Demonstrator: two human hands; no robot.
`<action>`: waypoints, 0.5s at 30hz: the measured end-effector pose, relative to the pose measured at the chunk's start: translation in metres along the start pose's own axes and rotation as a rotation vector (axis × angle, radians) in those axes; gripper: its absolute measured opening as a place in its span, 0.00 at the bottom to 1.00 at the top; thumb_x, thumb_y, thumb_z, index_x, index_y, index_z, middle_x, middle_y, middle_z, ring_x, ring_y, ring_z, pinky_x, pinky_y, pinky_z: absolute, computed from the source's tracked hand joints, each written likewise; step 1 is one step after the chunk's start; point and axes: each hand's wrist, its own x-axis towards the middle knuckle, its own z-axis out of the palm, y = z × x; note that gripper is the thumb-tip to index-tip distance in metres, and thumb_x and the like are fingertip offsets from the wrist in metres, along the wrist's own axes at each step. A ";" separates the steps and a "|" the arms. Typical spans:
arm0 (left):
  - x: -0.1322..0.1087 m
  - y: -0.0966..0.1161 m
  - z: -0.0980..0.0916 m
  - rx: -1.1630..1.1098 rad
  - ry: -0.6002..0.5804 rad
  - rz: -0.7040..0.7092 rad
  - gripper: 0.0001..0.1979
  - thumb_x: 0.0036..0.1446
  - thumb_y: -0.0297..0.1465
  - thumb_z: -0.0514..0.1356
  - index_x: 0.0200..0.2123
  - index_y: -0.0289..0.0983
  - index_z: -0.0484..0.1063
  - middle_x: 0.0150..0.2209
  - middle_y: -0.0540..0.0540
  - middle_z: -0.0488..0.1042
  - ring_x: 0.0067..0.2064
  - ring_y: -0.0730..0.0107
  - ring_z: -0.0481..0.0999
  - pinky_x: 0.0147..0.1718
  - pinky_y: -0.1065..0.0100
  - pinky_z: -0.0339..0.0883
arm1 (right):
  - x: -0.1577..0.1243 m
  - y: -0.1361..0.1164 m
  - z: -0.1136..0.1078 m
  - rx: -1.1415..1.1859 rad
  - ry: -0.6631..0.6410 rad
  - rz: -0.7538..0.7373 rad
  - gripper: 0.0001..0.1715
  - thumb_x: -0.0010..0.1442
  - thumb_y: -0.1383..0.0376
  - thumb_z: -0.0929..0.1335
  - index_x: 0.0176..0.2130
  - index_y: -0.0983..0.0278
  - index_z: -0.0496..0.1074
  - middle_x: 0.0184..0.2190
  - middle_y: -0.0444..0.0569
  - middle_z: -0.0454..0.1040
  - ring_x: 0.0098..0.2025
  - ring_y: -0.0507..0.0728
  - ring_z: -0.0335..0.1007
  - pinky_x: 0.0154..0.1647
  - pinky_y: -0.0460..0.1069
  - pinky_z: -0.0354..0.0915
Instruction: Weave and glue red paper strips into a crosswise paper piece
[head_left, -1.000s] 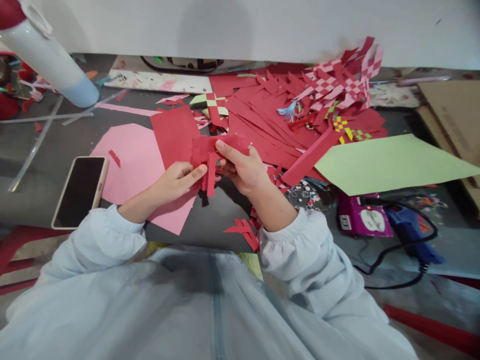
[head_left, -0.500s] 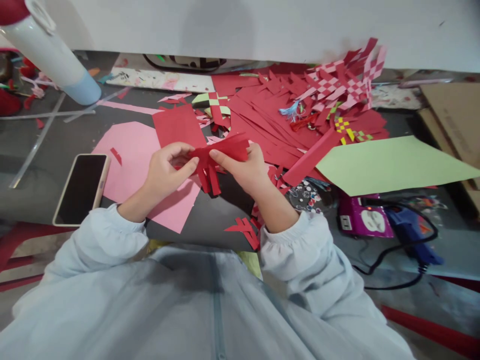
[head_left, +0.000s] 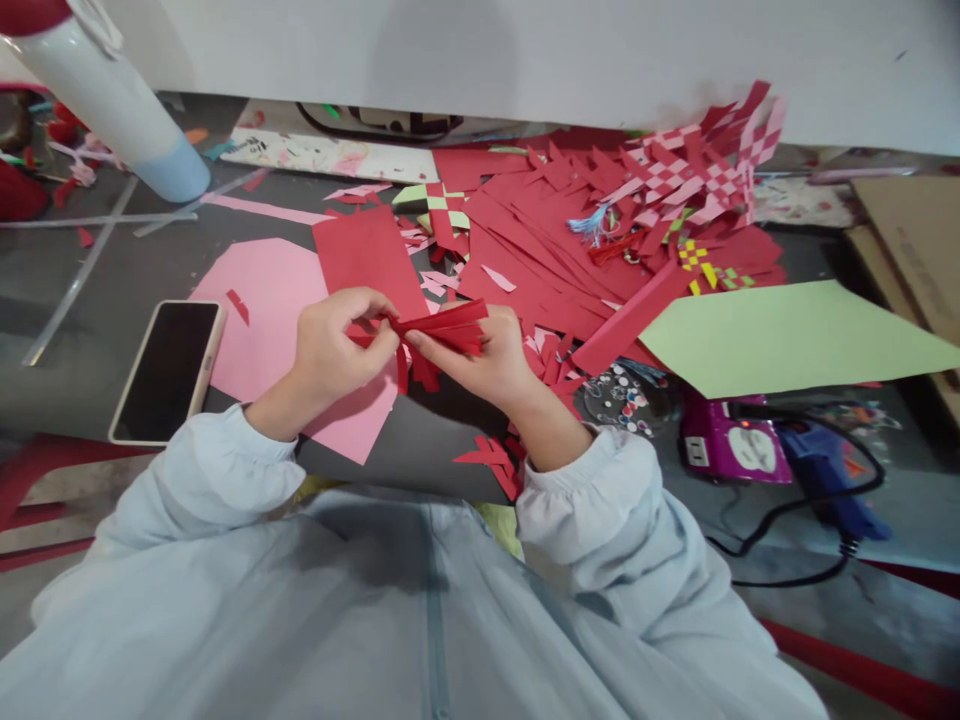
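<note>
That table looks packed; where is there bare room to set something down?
Bare dark table shows just before the person, between the pink sheet and red scraps. More lies left of the phone. The red strip pile behind both hands is crowded.

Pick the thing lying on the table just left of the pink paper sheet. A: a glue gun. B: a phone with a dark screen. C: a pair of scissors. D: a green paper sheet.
B: the phone lies face up, dark screen showing, its right edge against the pink paper sheet, left of the left hand.
</note>
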 end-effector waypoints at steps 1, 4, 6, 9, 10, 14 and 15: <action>0.000 -0.001 0.000 -0.007 0.005 0.012 0.07 0.48 0.27 0.59 0.31 0.39 0.76 0.33 0.48 0.81 0.32 0.68 0.78 0.34 0.68 0.70 | 0.000 0.000 0.000 0.003 -0.001 0.004 0.07 0.58 0.61 0.75 0.29 0.59 0.83 0.27 0.48 0.81 0.28 0.53 0.72 0.34 0.49 0.69; -0.001 -0.003 0.001 -0.023 0.041 0.053 0.06 0.47 0.27 0.59 0.30 0.39 0.75 0.31 0.48 0.80 0.31 0.68 0.77 0.32 0.66 0.69 | 0.000 0.000 0.000 0.044 0.012 0.036 0.07 0.56 0.61 0.76 0.27 0.59 0.82 0.24 0.48 0.79 0.27 0.53 0.71 0.35 0.49 0.69; -0.001 -0.003 0.001 -0.009 0.047 0.049 0.06 0.47 0.27 0.59 0.30 0.39 0.75 0.31 0.48 0.80 0.30 0.68 0.77 0.32 0.67 0.68 | 0.001 0.000 0.000 0.065 0.013 0.046 0.10 0.56 0.62 0.76 0.24 0.59 0.80 0.22 0.47 0.76 0.25 0.53 0.70 0.34 0.49 0.68; -0.001 -0.003 0.001 0.018 0.042 0.032 0.06 0.48 0.26 0.59 0.30 0.38 0.75 0.30 0.49 0.80 0.30 0.70 0.77 0.32 0.69 0.67 | 0.001 0.000 -0.001 0.045 0.011 0.025 0.14 0.58 0.61 0.75 0.22 0.60 0.77 0.18 0.45 0.72 0.23 0.52 0.65 0.32 0.49 0.67; -0.001 -0.003 0.002 0.020 0.048 0.037 0.06 0.48 0.26 0.59 0.29 0.38 0.75 0.29 0.50 0.79 0.30 0.70 0.76 0.31 0.69 0.67 | 0.001 0.000 -0.001 0.026 0.013 0.024 0.14 0.58 0.61 0.74 0.22 0.60 0.77 0.18 0.44 0.72 0.23 0.51 0.64 0.32 0.49 0.67; 0.000 -0.003 0.002 -0.022 0.038 0.012 0.06 0.48 0.26 0.58 0.30 0.39 0.75 0.28 0.51 0.78 0.30 0.71 0.76 0.33 0.69 0.69 | 0.001 0.002 0.000 -0.006 0.050 0.063 0.20 0.58 0.58 0.73 0.19 0.61 0.74 0.16 0.44 0.70 0.22 0.50 0.61 0.28 0.48 0.63; 0.000 -0.003 0.002 -0.056 0.020 -0.017 0.07 0.48 0.26 0.58 0.31 0.38 0.75 0.30 0.50 0.79 0.31 0.71 0.76 0.34 0.69 0.70 | 0.001 0.003 0.001 0.016 0.070 0.083 0.20 0.58 0.57 0.74 0.18 0.61 0.73 0.16 0.44 0.70 0.22 0.50 0.62 0.27 0.48 0.63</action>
